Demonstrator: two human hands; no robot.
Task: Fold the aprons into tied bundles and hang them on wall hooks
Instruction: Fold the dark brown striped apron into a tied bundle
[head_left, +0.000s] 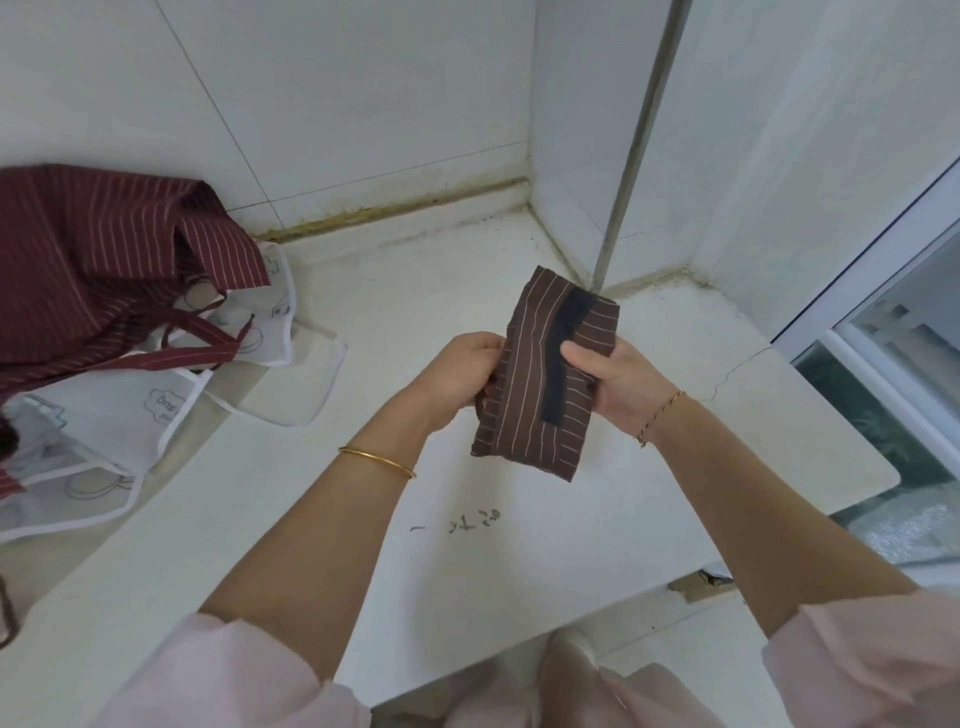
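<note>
A brown apron with thin white stripes (524, 395) is folded into a narrow bundle and held upright above the white counter (519, 545). A black strap (563, 343) runs down its front. My left hand (460, 376) grips the bundle's left edge, fingers curled behind it. My right hand (613, 379) holds the right side, thumb pressing on the black strap. A dark red striped apron (98, 265) lies crumpled at the left on the counter, its ties loose.
Under the red apron lies a clear plastic apron with white trim and printed drawings (156, 415). White tiled walls (337, 104) meet in a corner behind the counter. A window frame (883, 291) stands at the right. No wall hooks are in view.
</note>
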